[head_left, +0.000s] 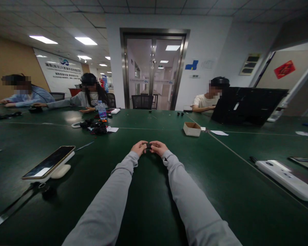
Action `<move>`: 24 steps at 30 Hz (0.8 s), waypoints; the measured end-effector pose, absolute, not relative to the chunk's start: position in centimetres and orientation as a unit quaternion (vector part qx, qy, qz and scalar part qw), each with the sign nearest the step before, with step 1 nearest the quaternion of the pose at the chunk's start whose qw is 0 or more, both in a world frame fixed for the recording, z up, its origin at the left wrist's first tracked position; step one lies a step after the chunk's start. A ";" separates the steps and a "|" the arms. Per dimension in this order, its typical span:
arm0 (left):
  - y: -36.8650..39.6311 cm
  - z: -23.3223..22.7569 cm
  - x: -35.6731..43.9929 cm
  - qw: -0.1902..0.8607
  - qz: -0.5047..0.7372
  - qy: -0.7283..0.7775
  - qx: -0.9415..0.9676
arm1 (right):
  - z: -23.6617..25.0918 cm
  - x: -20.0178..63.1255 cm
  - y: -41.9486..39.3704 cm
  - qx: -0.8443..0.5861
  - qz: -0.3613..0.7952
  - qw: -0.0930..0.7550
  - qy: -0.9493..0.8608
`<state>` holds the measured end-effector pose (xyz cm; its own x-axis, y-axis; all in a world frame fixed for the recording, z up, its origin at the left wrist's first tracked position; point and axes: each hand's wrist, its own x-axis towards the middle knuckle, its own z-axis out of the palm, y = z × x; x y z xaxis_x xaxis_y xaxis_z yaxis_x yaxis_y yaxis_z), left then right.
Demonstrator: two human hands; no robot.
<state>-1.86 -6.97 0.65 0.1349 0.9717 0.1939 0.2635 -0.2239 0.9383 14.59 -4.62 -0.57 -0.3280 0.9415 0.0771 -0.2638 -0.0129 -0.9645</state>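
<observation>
Both of my grey sleeves run forward over the green table [149, 212], and they meet out ahead of me. My left hand [139, 148] and my right hand [157, 148] are curled toward each other, fingertips pinched narrowly on a small black object [149, 146] held between them, just above the table surface. It is too small for me to tell what it is.

Taking that small black object as my landmark: nearer than it and to its left, a phone [49, 161] lies tilted on a white case. Nearer and far to its right lies a long white device [287, 178]. Beyond it and to the right, a small open cardboard box [192, 128] sits on the table, with a white slip of paper just past it. Beyond it and to the left, a heap of black gear [96, 126] lies beside a water bottle [102, 110].

Farther off, right of the object, a person sits behind an open black laptop [247, 105]. Farther left, two more people sit at the table's far side. Straight past it stands a glass double door [154, 70].
</observation>
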 end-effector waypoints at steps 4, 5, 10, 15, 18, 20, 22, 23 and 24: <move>-7.0 0.6 -1.8 0.390 0.457 0.485 0.636 | -0.5 14.6 -4.7 -0.330 0.634 0.478 -0.511; -6.9 0.6 -1.8 0.392 0.458 0.480 0.638 | -0.4 14.6 -4.7 -0.329 0.635 0.479 -0.509; -6.7 0.5 -1.8 0.406 0.451 0.472 0.639 | -0.4 14.6 -4.8 -0.329 0.637 0.485 -0.501; -6.8 0.6 -1.8 0.402 0.461 0.475 0.633 | -0.4 14.7 -4.8 -0.325 0.634 0.479 -0.513; -6.9 0.6 -1.9 0.402 0.450 0.486 0.632 | -0.4 14.7 -4.8 -0.325 0.636 0.476 -0.513; -6.9 0.6 -1.9 0.390 0.446 0.490 0.639 | -0.3 14.7 -4.8 -0.328 0.634 0.480 -0.509; -7.0 0.6 -1.8 0.377 0.450 0.485 0.648 | -0.3 14.7 -4.9 -0.332 0.631 0.485 -0.506; -7.0 0.6 -1.8 0.373 0.452 0.483 0.651 | -0.3 14.6 -4.9 -0.334 0.630 0.485 -0.506; -7.1 0.6 -1.8 0.371 0.452 0.484 0.651 | -0.3 14.7 -4.9 -0.335 0.630 0.483 -0.507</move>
<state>-1.77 -7.06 0.59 0.1242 0.9654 0.2295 0.2950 -0.2567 0.9204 14.65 -4.90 -0.33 -0.3076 0.9490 0.0684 -0.2685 -0.0176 -0.9631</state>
